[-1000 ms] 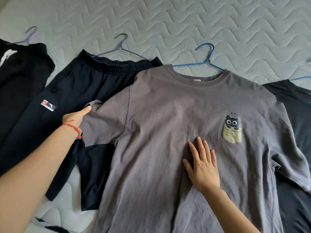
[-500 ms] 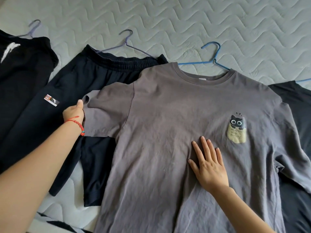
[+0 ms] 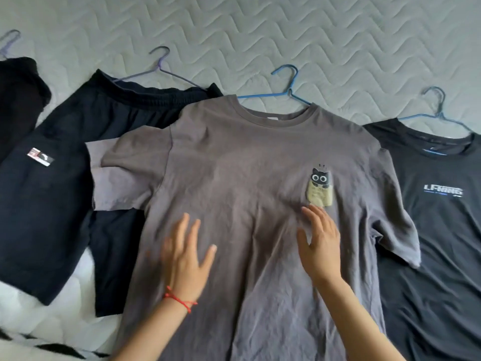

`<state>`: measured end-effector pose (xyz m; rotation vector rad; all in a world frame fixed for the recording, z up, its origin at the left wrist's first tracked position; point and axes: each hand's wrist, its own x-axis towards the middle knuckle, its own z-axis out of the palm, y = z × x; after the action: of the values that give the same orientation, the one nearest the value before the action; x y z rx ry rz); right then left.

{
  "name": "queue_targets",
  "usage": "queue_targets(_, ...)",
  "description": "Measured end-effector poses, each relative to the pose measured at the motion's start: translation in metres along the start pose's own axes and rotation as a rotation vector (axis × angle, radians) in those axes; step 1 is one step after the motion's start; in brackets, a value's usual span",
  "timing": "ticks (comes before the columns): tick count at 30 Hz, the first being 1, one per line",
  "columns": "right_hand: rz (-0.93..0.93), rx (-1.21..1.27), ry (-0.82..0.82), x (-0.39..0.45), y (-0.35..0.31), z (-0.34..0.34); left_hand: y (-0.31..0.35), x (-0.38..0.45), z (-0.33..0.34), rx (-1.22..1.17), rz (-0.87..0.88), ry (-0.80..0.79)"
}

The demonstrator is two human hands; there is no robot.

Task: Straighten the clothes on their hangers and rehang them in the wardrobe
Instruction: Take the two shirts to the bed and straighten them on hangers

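A grey T-shirt (image 3: 247, 157) with a cat print (image 3: 320, 187) lies flat on the bed, threaded on a blue hanger (image 3: 287, 86) whose hook sticks out above the collar. My left hand (image 3: 186, 259), with a red string at the wrist, lies spread and flat on the shirt's lower left front. My right hand (image 3: 321, 243) rests flat on the shirt just below the cat print, fingers straight. The shirt's left sleeve (image 3: 122, 173) is spread out over the dark shorts beside it.
Dark navy shorts (image 3: 65, 194) on a purple hanger (image 3: 158, 66) lie to the left, a black garment (image 3: 18, 100) beyond them. A black printed T-shirt (image 3: 442, 230) on a blue hanger (image 3: 440, 108) lies to the right. Quilted grey bedding (image 3: 286, 29) covers the far side.
My left hand has let go of the grey shirt's left sleeve and come down flat on the shirt's front. My right hand has slid slightly to the right, under the cat print.
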<state>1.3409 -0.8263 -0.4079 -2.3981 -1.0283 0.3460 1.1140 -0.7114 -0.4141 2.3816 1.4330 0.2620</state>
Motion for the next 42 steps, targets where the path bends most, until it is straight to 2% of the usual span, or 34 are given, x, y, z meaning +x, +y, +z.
queue_targets(4, 0.169, -0.012, 0.210, 0.012, 0.041, -0.033, 0.068, -0.030, 0.041, 0.095, 0.211, -0.239)
queue_targets(7, 0.366, -0.040, 0.311, 0.025, 0.077, -0.059, 0.089, -0.044, 0.065, 0.209, 0.327, -0.352)
queue_targets(9, 0.553, -0.033, 0.283, 0.032, 0.095, -0.074, 0.091, -0.049, 0.076, 0.267, 0.318, -0.390)
queue_targets(11, 0.767, -0.002, 0.158, 0.038, 0.110, -0.084, 0.088, -0.052, 0.083, 0.301, 0.319, -0.388)
queue_targets(13, 0.897, 0.027, 0.051, 0.042, 0.123, -0.091, 0.086, -0.052, 0.084, 0.318, 0.333, -0.372)
queue_targets(15, 0.940, 0.124, 0.036, 0.045, 0.131, -0.100, 0.085, -0.051, 0.083, 0.327, 0.347, -0.364)
queue_targets(16, 0.937, 0.177, 0.080, 0.046, 0.131, -0.107, 0.085, -0.051, 0.083, 0.333, 0.348, -0.366)
queue_targets(19, 0.857, 0.134, 0.349, 0.051, 0.137, -0.126, 0.085, -0.052, 0.082, 0.342, 0.341, -0.376)
queue_targets(22, 0.882, 0.172, 0.466, 0.053, 0.145, -0.132, 0.086, -0.052, 0.082, 0.346, 0.338, -0.380)
queue_targets(24, 1.088, 0.321, 0.428, 0.052, 0.149, -0.130, 0.086, -0.052, 0.082, 0.349, 0.337, -0.375)
queue_targets(26, 1.287, 0.590, 0.310, 0.050, 0.144, -0.128, 0.086, -0.052, 0.083, 0.353, 0.333, -0.371)
queue_targets(27, 1.318, 0.700, 0.226, 0.049, 0.142, -0.127, 0.086, -0.052, 0.084, 0.355, 0.335, -0.370)
queue_targets(28, 1.326, 0.776, 0.128, 0.049, 0.140, -0.125, 0.085, -0.052, 0.084, 0.357, 0.340, -0.364)
queue_targets(30, 1.319, 0.857, 0.046, 0.051, 0.139, -0.120, 0.084, -0.053, 0.086, 0.358, 0.352, -0.346)
queue_targets(32, 1.309, 0.917, 0.112, 0.055, 0.139, -0.116, 0.084, -0.053, 0.086, 0.361, 0.355, -0.335)
queue_targets(33, 1.272, 0.927, 0.207, 0.058, 0.140, -0.115, 0.084, -0.053, 0.087, 0.361, 0.352, -0.335)
queue_targets(34, 1.195, 0.910, 0.336, 0.061, 0.139, -0.115, 0.084, -0.054, 0.087, 0.361, 0.350, -0.333)
queue_targets(36, 0.882, 0.738, 0.559, 0.061, 0.134, -0.120, 0.083, -0.054, 0.088, 0.360, 0.343, -0.337)
queue_targets(37, 0.720, 0.610, 0.593, 0.059, 0.129, -0.122, 0.084, -0.053, 0.088, 0.357, 0.336, -0.346)
queue_targets(39, 0.553, 0.376, 0.553, 0.049, 0.123, -0.118, 0.083, -0.053, 0.087, 0.354, 0.327, -0.361)
queue_targets(40, 0.555, 0.304, 0.510, 0.042, 0.123, -0.114, 0.083, -0.053, 0.087, 0.356, 0.327, -0.366)
queue_targets(42, 0.737, 0.291, 0.439, 0.030, 0.132, -0.107, 0.082, -0.053, 0.087, 0.357, 0.328, -0.372)
